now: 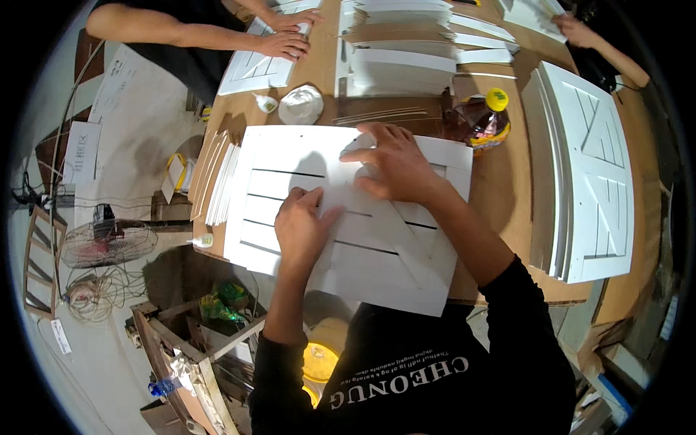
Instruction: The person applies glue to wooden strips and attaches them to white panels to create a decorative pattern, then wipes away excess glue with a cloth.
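Observation:
A white panel (290,145) with dark slots and a slanted white strip (406,232) lies at the table's near edge, in front of me. My left hand (301,225) rests on its middle, fingers bent and spread, thumb stretched toward the slots. Over the panel's far right part, my right hand (397,165) curls its fingers down around a small white wad (360,147), which looks like cloth or paper. The fingers partly cover this wad, so its kind is uncertain.
Beyond the panel are a glue bottle (267,104), a white dish (301,106) and a yellow-capped bottle (487,119). Stacked panels (587,174) stand at right, thin white strips (223,181) at left. Another person's hands (288,40) work at far left; another hand (575,30) at far right.

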Demonstrator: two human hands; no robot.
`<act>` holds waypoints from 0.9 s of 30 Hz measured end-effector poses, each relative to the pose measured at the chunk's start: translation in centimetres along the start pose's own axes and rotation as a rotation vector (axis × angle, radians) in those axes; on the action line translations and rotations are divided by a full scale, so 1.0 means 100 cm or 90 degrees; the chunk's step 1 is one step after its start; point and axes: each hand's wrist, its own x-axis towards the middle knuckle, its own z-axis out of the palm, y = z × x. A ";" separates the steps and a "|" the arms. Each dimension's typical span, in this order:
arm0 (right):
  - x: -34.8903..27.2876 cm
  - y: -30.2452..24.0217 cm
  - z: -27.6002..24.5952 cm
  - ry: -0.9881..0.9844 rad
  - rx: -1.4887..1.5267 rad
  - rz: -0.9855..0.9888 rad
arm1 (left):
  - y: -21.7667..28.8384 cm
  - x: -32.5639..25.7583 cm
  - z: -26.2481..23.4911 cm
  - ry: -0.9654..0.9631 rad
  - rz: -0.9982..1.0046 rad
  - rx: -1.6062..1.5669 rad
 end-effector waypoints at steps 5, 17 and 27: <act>0.002 -0.001 -0.001 -0.010 0.024 0.012 | -0.021 -0.015 -0.023 -0.040 -0.077 -0.202; 0.003 -0.004 -0.003 -0.036 0.020 0.043 | -0.057 -0.041 -0.037 -0.232 0.019 -0.226; 0.007 -0.015 0.010 0.043 -0.046 0.050 | -0.059 -0.026 -0.036 -0.320 0.017 -0.148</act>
